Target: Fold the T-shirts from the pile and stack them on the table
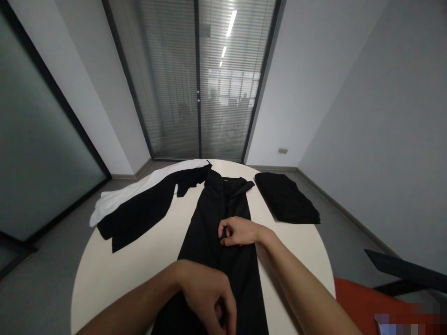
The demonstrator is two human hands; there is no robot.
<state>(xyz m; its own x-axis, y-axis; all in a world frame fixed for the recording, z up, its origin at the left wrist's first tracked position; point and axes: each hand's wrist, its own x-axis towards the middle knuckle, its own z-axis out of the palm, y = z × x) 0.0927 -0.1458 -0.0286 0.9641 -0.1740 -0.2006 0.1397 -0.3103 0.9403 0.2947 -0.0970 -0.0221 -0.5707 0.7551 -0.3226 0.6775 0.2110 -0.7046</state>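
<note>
Black trousers (206, 237) are laid from frame centre to lower edge beneath the left hand (209, 293) and right hand (239, 231), both curled, whether fabric is gripped being indeterminable, on a round table (146, 256) where white cloth (132, 188) and a black garment (143, 204) are placed at left, folded black cloth (286, 197) at right.

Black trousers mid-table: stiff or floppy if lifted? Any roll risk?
Likely floppy: the trousers lie flat with soft creases, the waistband flopped open. Lifted there, the long legs would probably dangle. Rolling looks unlikely, as they're spread on the table.
</note>
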